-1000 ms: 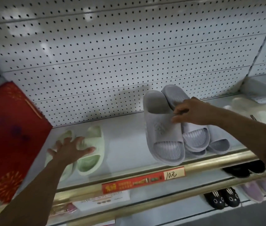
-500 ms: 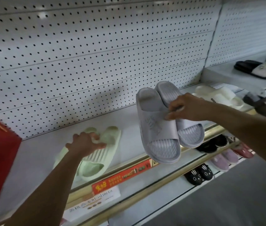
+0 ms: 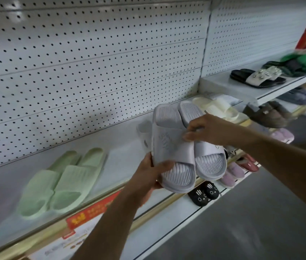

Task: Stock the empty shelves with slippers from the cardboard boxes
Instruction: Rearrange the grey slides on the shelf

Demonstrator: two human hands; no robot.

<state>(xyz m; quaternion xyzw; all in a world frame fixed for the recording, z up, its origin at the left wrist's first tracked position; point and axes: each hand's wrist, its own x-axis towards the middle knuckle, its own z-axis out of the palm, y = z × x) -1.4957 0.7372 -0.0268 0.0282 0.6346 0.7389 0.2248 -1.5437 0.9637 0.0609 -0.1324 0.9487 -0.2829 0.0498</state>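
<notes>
Both hands hold one pair of grey slippers (image 3: 184,147) in the air, just in front of the white shelf (image 3: 122,158) and above its front edge. The right hand (image 3: 210,129) pinches the straps of the two slippers together from above, with its fingers (image 3: 189,136) curled on the strap of the nearer slipper. The left hand (image 3: 148,175) grips the toe end of the nearer slipper from below, the thumb lying over its edge. A pair of light green slippers (image 3: 60,181) lies on the shelf to the left, well apart from the hands. Cream slippers (image 3: 218,107) lie on the same shelf behind the right hand. Black slippers with rabbit faces (image 3: 204,193) stand on a lower shelf under the grey pair.
</notes>
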